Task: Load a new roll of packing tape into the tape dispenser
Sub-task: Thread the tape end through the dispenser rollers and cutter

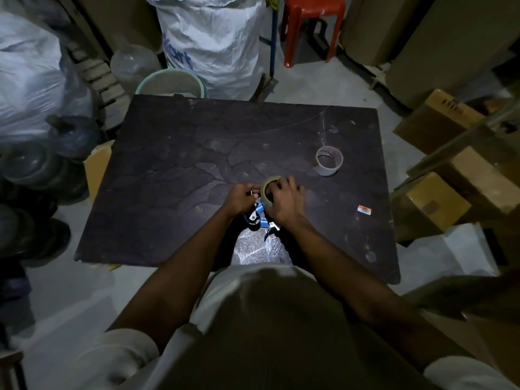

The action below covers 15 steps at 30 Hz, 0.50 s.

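Here, tape roll gripped by right hand, held on edge directly above blue dispenser at table near edge; left hand closed beside roll, contents unclear

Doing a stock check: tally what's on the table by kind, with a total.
Tape roll: 1
Tape dispenser: 1
Empty cardboard core: 1
Small label: 1
Total: 4
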Motion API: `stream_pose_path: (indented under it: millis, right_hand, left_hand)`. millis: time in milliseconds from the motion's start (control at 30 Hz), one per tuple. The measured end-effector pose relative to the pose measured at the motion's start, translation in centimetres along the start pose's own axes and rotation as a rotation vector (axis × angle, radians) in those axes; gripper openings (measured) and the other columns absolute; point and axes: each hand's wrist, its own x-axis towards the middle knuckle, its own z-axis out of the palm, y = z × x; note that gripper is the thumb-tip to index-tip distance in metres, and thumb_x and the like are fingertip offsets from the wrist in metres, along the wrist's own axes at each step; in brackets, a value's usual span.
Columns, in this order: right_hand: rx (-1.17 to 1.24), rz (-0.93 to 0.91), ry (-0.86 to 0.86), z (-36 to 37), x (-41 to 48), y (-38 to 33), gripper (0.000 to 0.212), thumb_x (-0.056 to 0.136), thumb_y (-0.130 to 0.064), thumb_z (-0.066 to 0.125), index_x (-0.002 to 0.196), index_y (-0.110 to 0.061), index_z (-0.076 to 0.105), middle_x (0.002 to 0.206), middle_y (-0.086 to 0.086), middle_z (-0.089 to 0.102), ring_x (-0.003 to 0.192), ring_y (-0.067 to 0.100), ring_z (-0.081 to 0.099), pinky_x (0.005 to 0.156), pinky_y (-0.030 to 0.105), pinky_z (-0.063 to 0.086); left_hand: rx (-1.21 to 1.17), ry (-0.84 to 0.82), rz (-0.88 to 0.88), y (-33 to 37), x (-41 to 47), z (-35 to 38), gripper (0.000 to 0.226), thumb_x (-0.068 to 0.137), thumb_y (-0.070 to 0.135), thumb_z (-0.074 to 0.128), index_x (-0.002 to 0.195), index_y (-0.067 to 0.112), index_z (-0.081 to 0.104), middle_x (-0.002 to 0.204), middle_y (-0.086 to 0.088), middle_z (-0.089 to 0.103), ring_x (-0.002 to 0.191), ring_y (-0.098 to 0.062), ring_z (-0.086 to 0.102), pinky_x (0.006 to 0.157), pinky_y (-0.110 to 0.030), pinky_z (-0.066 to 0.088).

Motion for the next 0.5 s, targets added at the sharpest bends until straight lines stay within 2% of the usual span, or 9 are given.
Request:
stream_pose_path:
  millis: [133, 233, 333, 400, 467, 500]
  right_hand:
    - [-0.043, -0.006, 0.024, -0.1, -0.7, 0.0, 0.043, 0.073, -0.040, 0.086, 0.110, -0.022, 0.074, 0.116, 0.005, 0.069, 0.112, 0.029, 0.060, 0.090, 0.045, 0.042]
    - [-0.007, -0.120, 0.051, -0.1, -1.0, 0.3, 0.044, 0.074, -0.031, 0.086, 0.116, -0.026, 0.071, 0.114, 0.005, 0.068, 0.112, 0.030, 0.061, 0.091, 0.046, 0.042]
    - [-0.048, -0.261, 0.044, -0.4, -0.6, 0.5, 0.043, 0.076, -0.028, 0.083, 0.118, -0.028, 0.073, 0.115, 0.008, 0.066, 0.114, 0.032, 0.059, 0.092, 0.048, 0.041]
    - [-0.085, -0.325, 0.041, -1.0, -0.2, 0.5, 0.036, 0.079, -0.028, 0.083, 0.114, -0.024, 0.075, 0.118, 0.009, 0.065, 0.116, 0.033, 0.059, 0.093, 0.050, 0.043]
    - [-0.146, -0.421, 0.015, -1.6, 0.2, 0.5, 0.031, 0.082, -0.030, 0.082, 0.111, -0.019, 0.078, 0.120, 0.010, 0.065, 0.118, 0.033, 0.059, 0.095, 0.050, 0.044]
    - [-0.188, -0.468, -0.002, -1.9, 0.3, 0.6, 0.031, 0.082, -0.032, 0.082, 0.109, -0.018, 0.079, 0.122, 0.010, 0.065, 0.119, 0.033, 0.059, 0.095, 0.051, 0.044]
  left_hand:
    - [-0.025, 0.038, -0.018, -0.6, 0.3, 0.4, 0.039, 0.090, -0.012, 0.051, 0.120, 0.002, 0.072, 0.116, -0.012, 0.074, 0.108, -0.020, 0.069, 0.075, 0.001, 0.043]
    - [-0.063, 0.088, -0.007, -0.8, 0.0, 0.6, 0.033, 0.093, -0.008, 0.056, 0.120, 0.002, 0.071, 0.115, -0.013, 0.074, 0.103, -0.017, 0.066, 0.078, -0.008, 0.044]
    - [-0.091, 0.099, 0.031, -1.1, -0.1, 0.6, 0.032, 0.094, -0.007, 0.057, 0.123, -0.002, 0.069, 0.115, -0.011, 0.071, 0.104, -0.015, 0.061, 0.076, 0.000, 0.040]
    - [-0.196, 0.109, 0.015, -1.5, -0.2, 0.8, 0.031, 0.095, -0.008, 0.057, 0.124, -0.006, 0.067, 0.115, -0.010, 0.068, 0.105, -0.017, 0.061, 0.078, 0.001, 0.042]
    - [-0.384, 0.138, -0.054, -1.9, -0.5, 1.3, 0.030, 0.095, -0.007, 0.058, 0.123, -0.007, 0.067, 0.120, -0.014, 0.069, 0.111, -0.025, 0.065, 0.089, -0.011, 0.049]
    - [-0.495, 0.154, -0.095, -2.3, -0.6, 1.4, 0.029, 0.095, -0.006, 0.058, 0.123, -0.005, 0.068, 0.122, -0.015, 0.070, 0.115, -0.029, 0.066, 0.097, -0.023, 0.052]
